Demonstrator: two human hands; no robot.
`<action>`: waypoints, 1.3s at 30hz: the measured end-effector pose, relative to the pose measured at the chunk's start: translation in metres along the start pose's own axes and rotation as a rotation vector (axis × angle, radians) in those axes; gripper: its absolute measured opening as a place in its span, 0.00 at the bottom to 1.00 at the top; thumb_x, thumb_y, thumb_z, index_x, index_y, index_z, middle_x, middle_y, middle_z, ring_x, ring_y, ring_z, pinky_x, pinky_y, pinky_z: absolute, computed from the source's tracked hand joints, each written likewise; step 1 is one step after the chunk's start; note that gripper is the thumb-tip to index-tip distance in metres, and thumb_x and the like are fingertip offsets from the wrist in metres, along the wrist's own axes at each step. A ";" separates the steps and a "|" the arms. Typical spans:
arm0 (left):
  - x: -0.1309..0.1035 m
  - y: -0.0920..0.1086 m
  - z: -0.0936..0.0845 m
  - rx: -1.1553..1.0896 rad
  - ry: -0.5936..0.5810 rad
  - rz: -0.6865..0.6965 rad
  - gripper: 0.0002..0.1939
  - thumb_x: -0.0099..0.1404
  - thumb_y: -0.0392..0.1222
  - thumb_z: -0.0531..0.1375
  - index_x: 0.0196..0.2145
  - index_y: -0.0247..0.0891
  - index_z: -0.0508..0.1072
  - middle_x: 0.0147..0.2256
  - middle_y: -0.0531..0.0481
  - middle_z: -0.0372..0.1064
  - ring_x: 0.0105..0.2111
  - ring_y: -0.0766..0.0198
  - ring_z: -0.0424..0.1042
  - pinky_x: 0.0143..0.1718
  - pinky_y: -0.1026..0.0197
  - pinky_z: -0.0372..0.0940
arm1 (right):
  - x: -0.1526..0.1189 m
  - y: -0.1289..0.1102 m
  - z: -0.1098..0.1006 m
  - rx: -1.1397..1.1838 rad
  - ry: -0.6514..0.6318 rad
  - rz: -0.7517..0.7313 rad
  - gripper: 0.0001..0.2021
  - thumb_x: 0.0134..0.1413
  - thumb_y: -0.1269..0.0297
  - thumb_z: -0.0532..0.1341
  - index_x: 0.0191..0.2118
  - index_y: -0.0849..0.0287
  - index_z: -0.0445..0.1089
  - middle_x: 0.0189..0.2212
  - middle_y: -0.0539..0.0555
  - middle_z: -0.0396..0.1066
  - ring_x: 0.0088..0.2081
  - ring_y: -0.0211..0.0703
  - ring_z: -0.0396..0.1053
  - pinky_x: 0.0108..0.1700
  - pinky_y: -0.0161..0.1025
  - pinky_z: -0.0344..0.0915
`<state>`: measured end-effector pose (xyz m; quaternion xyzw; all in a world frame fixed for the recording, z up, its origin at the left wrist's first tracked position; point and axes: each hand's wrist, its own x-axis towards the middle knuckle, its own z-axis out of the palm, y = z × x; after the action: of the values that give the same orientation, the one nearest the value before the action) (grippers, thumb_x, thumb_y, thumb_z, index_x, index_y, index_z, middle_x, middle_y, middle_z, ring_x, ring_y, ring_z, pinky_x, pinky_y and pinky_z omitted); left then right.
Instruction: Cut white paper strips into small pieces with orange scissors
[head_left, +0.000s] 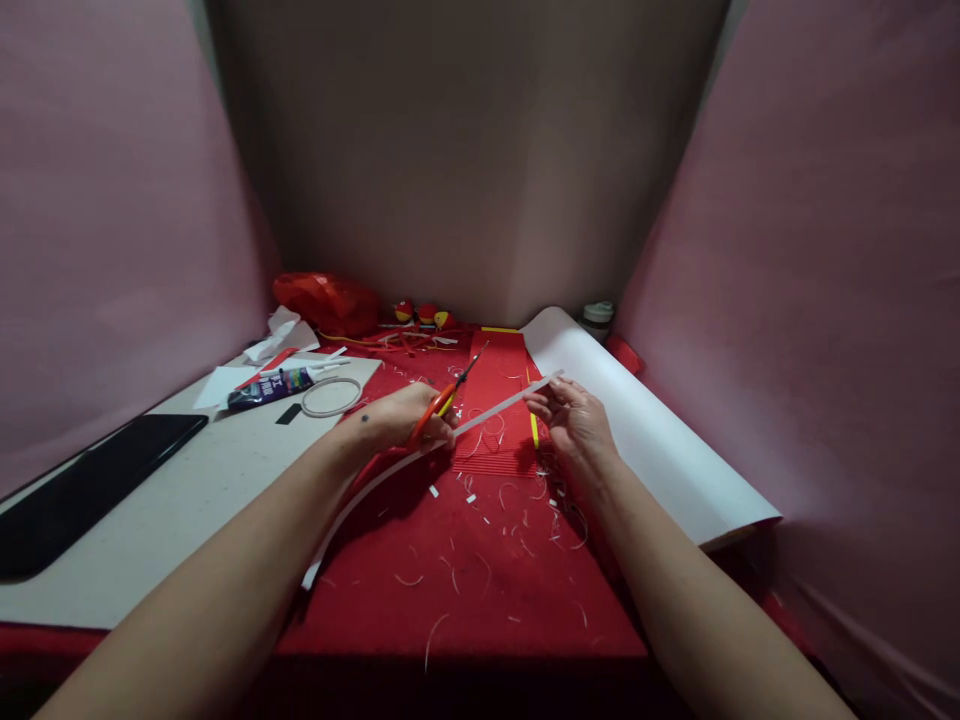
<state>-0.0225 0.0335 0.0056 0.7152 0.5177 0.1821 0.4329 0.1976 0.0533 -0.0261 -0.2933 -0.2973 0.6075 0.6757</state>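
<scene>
"Two hands are busy over the red cloth [517, 630]. What are they holding?"

"The right hand [581, 425] pinches one end of a white strip [495, 410] between thumb and fingers. The left hand [416, 415] is closed round the orange-handled scissors [448, 400], with the strip running at its fingertips; I can't tell how firmly they grip it."

"And where does the strip go?"

"It slants across above the red panel [499, 365], then curves down past the left forearm, its other end low on that side. Small white clippings [471, 498] lie below the hands."

"How would you expect it to handle?"

"Light, I'd say, and springy rather than limp, judging by that smooth bow. A hard pinch mid-length might leave a crease."

"So where is best to take hold?"

"Near the end, flat between the fingertips, with the other hand steadying it further along. The scissor points face forward, away from the body, so I'd keep the supporting fingers behind them."

"What's beside all this?"

"A large curled white sheet [637, 420] on the right, and a glue-like tube [270, 390] on the pale board [225, 480] at left."
</scene>
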 end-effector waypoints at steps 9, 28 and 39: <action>-0.003 0.005 0.002 -0.005 0.069 -0.032 0.06 0.44 0.39 0.58 0.20 0.34 0.67 0.14 0.55 0.59 0.15 0.71 0.56 0.16 0.66 0.48 | 0.002 -0.004 -0.003 -0.060 0.006 0.019 0.04 0.43 0.72 0.61 0.27 0.62 0.64 0.19 0.51 0.71 0.22 0.39 0.72 0.23 0.33 0.69; -0.004 0.019 0.022 -0.117 0.030 -0.004 0.04 0.43 0.36 0.56 0.21 0.33 0.67 0.12 0.57 0.57 0.14 0.71 0.55 0.16 0.67 0.48 | -0.021 0.027 0.007 -0.389 -0.306 0.214 0.06 0.43 0.66 0.63 0.27 0.64 0.67 0.18 0.52 0.69 0.17 0.35 0.67 0.12 0.27 0.54; 0.004 -0.009 0.011 -0.085 -0.038 -0.019 0.09 0.44 0.40 0.58 0.26 0.34 0.71 0.19 0.50 0.67 0.18 0.68 0.61 0.19 0.64 0.52 | -0.004 0.004 0.000 -0.314 -0.165 -0.019 0.06 0.40 0.69 0.63 0.24 0.63 0.63 0.15 0.46 0.63 0.16 0.35 0.67 0.11 0.27 0.54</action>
<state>-0.0186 0.0328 -0.0081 0.6945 0.5080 0.1863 0.4742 0.1946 0.0495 -0.0290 -0.3415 -0.4455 0.5692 0.6007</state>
